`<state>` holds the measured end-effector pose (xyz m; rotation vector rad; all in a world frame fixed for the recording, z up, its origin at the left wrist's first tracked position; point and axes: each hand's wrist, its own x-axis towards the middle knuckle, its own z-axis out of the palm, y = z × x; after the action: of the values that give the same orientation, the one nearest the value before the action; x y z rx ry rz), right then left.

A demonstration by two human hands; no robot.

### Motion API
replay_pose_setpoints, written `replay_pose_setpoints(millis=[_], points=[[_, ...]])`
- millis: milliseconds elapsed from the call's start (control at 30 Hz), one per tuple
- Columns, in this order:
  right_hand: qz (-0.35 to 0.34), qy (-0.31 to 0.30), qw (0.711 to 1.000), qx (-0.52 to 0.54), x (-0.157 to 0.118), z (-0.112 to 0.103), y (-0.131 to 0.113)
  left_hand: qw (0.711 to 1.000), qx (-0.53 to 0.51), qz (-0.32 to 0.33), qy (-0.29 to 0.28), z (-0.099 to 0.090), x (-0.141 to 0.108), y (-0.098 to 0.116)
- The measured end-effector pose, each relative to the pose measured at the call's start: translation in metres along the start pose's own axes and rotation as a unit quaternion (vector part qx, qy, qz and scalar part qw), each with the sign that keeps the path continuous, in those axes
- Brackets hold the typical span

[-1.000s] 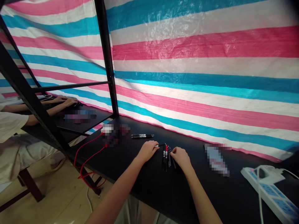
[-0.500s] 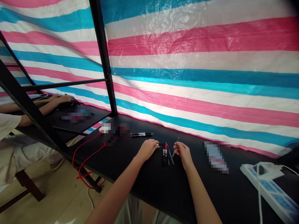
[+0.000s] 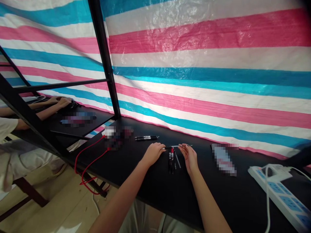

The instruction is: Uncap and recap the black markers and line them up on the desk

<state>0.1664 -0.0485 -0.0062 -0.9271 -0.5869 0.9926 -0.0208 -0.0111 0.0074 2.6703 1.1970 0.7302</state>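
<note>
Black pen barrel point(image 3: 168, 148) in left hand point(image 3: 154, 153)

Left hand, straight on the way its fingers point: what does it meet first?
Probably the slim rod held in the right hand, roughly in line with the black barrel in the left hand. The bunched pens lie close to that line; depth is unclear.

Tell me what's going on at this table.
The person's left hand holds a black pen barrel while the right hand holds a thin, refill-like rod in line with it; whether its end sits inside is too small to tell. Between them, a small bunch of pens and rods lies on the black table.
</note>
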Motion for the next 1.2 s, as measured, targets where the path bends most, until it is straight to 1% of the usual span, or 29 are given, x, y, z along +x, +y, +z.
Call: replay_pose_setpoints(millis=[167, 367, 567, 733, 967, 1200], points=[[-0.01, 0.011, 1.0, -0.002, 0.0005, -0.0003, -0.0001, 1.0, 0.002, -0.009, -0.013, -0.003, 0.0008, 0.0017], [-0.011, 0.012, 1.0, 0.006, -0.0006, 0.0009, -0.0002, 1.0, -0.008, -0.009, -0.005, -0.0054, 0.0002, 0.0029], [-0.015, 0.032, 0.999, 0.005, -0.0004, 0.0005, 0.0, 1.0, -0.009, -0.013, -0.006, -0.0058, -0.0006, 0.0027], [-0.018, 0.029, 0.999, 0.013, 0.0003, -0.0003, 0.0009, 1.0, -0.008, -0.004, -0.007, -0.0063, -0.0007, 0.0027], [-0.022, 0.025, 0.999, 0.006, 0.0003, -0.0009, 0.0012, 1.0, -0.016, -0.013, -0.009, -0.0077, -0.0009, 0.0039], [-0.015, 0.018, 1.0, 0.009, -0.0001, 0.0012, -0.0017, 1.0, -0.022, -0.005, 0.001, -0.0074, 0.0001, 0.0032]])
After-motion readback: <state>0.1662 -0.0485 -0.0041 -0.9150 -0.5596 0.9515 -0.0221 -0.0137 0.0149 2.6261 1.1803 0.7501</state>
